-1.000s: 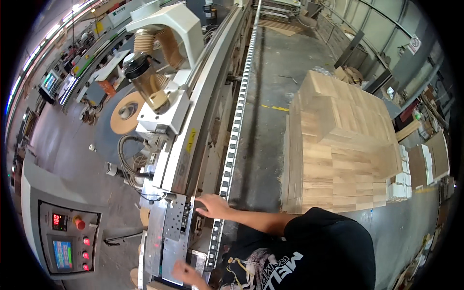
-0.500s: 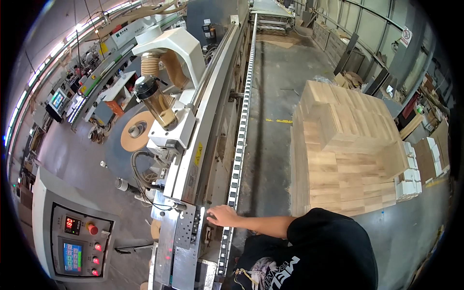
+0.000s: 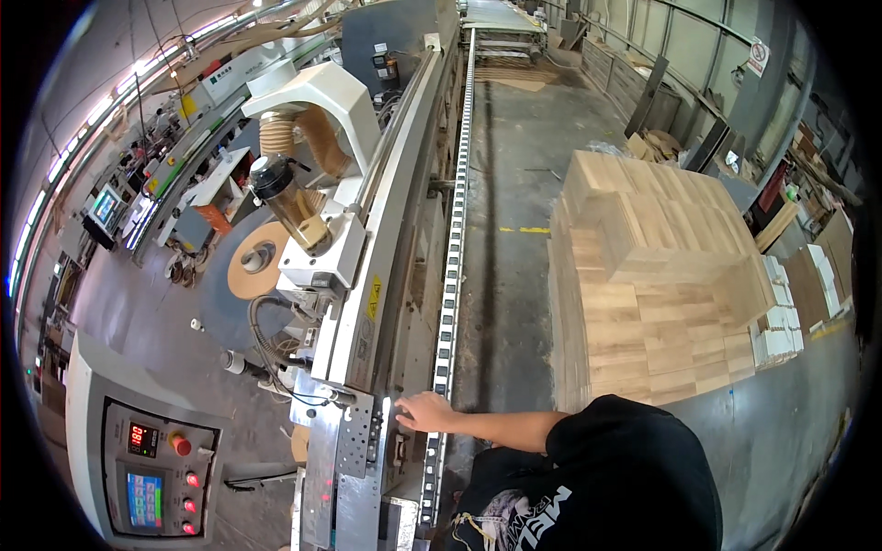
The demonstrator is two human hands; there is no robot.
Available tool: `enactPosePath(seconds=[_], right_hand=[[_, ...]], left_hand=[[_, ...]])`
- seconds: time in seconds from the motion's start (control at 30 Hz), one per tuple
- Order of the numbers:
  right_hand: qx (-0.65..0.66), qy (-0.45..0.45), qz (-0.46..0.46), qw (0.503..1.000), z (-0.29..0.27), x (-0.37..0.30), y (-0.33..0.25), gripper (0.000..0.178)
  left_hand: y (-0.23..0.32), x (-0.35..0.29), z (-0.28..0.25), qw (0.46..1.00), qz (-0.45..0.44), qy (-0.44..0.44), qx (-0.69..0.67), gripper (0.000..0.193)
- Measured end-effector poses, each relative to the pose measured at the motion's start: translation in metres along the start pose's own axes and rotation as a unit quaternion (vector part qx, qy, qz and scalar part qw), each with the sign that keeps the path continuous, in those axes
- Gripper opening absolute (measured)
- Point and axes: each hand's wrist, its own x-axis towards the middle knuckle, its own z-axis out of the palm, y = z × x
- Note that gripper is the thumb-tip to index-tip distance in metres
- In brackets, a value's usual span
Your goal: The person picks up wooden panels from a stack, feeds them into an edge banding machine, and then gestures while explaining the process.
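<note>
My right hand (image 3: 424, 412) reaches in from the right, its forearm crossing over the black feed track (image 3: 446, 344). Its fingers are loosely bent and apart, and nothing shows in them. The fingertips are beside the metal edge of the machine bed, next to a drilled metal plate (image 3: 356, 434); I cannot tell whether they touch it. Above the plate stands the white machine head (image 3: 317, 253) with a dusty clear cup (image 3: 292, 204) and a ribbed hose. A roll of tan edge banding (image 3: 257, 260) lies on a grey disc at its left. My left hand is out of view.
A control panel (image 3: 152, 459) with a lit screen, a red knob and red buttons stands at the lower left. Wood-look boards (image 3: 643, 303) are stacked high on the right, beside white-edged panels (image 3: 779, 317). The track runs far ahead to a roller table (image 3: 503, 28).
My view has shifted slightly, so the panel sits a little farther right and lower. My right hand stays by the same metal edge.
</note>
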Motion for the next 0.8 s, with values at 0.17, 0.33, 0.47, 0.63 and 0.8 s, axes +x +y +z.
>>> enactPosePath(seconds=[0.17,0.33,0.47,0.63,0.8], right_hand=[[0.009,-0.038,0.036,0.999,-0.012,-0.002,-0.006,0.043],[0.011,-0.016,0.026,0.999,-0.004,-0.001,-0.004,0.041],[0.019,-0.021,0.034,0.999,-0.001,0.001,0.000,0.040],[0.038,-0.013,0.039,0.998,-0.009,0.001,-0.010,0.040],[0.034,-0.007,0.038,0.999,-0.006,-0.001,-0.006,0.040]], left_hand=[[0.002,0.001,0.000,0.997,0.021,0.068,-0.038,0.067],[0.016,0.009,-0.012,0.981,0.075,0.110,-0.144,0.068],[0.036,0.013,-0.037,0.958,0.112,0.138,-0.224,0.069],[0.084,0.037,-0.113,0.908,0.232,-0.165,-0.307,0.094],[0.111,0.055,-0.059,0.847,0.275,-0.266,-0.370,0.111]])
